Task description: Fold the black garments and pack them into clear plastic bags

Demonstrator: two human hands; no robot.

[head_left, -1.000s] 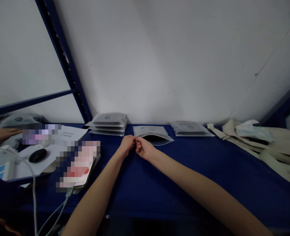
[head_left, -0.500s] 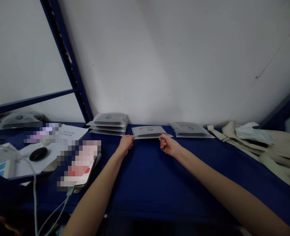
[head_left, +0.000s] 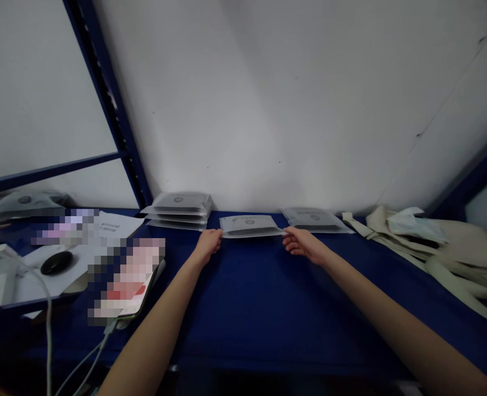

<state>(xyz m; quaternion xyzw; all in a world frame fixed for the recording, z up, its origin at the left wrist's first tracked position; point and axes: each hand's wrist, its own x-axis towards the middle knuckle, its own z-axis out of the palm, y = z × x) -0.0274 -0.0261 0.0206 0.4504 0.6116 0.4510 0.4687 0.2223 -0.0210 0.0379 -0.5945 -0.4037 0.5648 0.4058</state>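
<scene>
A frosted plastic bag (head_left: pixel 249 224) with a dark round mark lies near the back of the blue table, between my two hands. My left hand (head_left: pixel 209 243) pinches its left corner. At the right corner, my right hand (head_left: pixel 303 243) has thumb and index finger closed on the bag's edge, its other fingers loosely curled. To the left sits a stack of several similar bags (head_left: pixel 180 204), close to my left hand. Behind my right hand lies another such bag (head_left: pixel 315 219), against the wall.
A phone (head_left: pixel 130 280) with a charging cable (head_left: pixel 99 352) lies on the left, beside paper sheets (head_left: pixel 117 223) and a black computer mouse (head_left: pixel 56 263). Beige cloth bags (head_left: pixel 453 242) are heaped at the right. A white wall (head_left: pixel 268 110) rises behind the blue table (head_left: pixel 260 308).
My right hand has shifted right, from the bag's front edge to its right corner. My left hand stays on the left corner. The view has moved slightly.
</scene>
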